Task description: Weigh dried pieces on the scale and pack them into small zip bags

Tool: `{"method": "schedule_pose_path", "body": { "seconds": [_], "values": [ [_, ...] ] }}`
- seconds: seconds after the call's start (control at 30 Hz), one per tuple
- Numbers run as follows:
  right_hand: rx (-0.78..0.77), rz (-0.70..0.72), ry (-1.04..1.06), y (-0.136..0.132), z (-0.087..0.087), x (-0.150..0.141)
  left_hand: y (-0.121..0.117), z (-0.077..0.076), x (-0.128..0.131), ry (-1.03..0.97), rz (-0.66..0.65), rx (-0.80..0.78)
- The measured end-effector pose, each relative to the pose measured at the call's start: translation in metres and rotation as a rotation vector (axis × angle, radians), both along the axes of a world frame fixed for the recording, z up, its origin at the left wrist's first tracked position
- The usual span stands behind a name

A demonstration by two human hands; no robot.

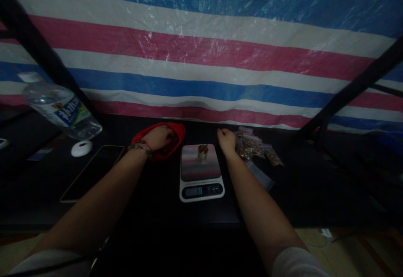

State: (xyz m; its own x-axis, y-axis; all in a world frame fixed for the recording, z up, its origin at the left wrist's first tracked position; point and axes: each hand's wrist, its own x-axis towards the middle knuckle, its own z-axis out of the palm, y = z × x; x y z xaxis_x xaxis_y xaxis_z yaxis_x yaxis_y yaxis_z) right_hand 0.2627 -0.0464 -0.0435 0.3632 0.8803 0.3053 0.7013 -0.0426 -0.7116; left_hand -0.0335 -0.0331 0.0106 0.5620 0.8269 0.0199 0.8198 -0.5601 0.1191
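Observation:
My left hand [160, 137] reaches into a red bag [176, 131] on the dark table; its fingers are curled inside, and what they hold is hidden. My right hand [226, 139] rests as a loose fist just right of a small digital scale [201, 172]. A little metal cup [202, 150] with brownish bits stands on the scale's platform. Several small clear packets of brown material [252, 146] lie right beside my right hand. A beaded bracelet circles my left wrist.
A clear water bottle [59, 109] lies tilted at the left, with a white cap-like disc [82, 148] and a phone [94, 172] near it. An empty clear bag [261, 176] lies right of the scale. A striped tarp [201, 50] and black frame bars stand behind.

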Motion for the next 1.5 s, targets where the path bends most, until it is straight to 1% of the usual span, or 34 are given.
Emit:
{"method": "schedule_pose_path", "body": {
  "seconds": [0.2,0.33,0.43,0.5,0.57,0.63,0.7,0.87,1.07,1.23,1.37,1.5],
  "values": [
    [0.013,0.008,0.007,-0.001,0.001,0.0,-0.007,0.005,0.006,-0.034,-0.105,0.066],
    [0.011,0.011,0.015,-0.001,0.001,0.0,-0.007,0.007,0.007,-0.045,-0.092,0.061],
    [0.003,0.009,0.025,-0.001,0.001,0.0,-0.006,0.009,-0.005,-0.042,-0.05,0.061],
    [0.005,0.012,0.031,-0.001,0.001,0.0,-0.005,0.009,-0.016,-0.009,0.023,0.044],
    [0.016,0.02,0.03,-0.001,0.0,0.0,-0.006,0.009,-0.025,0.042,0.095,-0.025],
    [0.029,0.021,0.028,0.0,-0.001,0.0,-0.007,0.008,-0.029,0.084,0.116,-0.101],
    [0.037,0.017,0.03,0.0,-0.001,0.0,-0.008,0.007,-0.029,0.106,0.103,-0.126],
    [0.044,0.021,0.031,0.0,-0.001,0.0,-0.008,0.004,-0.024,0.087,0.091,-0.112],
    [0.046,0.022,0.026,-0.001,-0.002,0.001,-0.007,0.003,-0.029,0.089,0.143,-0.096],
    [0.054,0.025,0.033,0.0,-0.004,0.002,-0.006,0.002,-0.027,0.12,0.189,-0.103],
    [0.051,0.025,0.029,0.001,-0.004,0.002,-0.009,0.006,-0.023,0.145,0.19,-0.079],
    [0.055,0.014,0.016,0.0,-0.002,0.001,-0.013,0.012,-0.02,0.213,0.246,-0.067]
  ]
}}
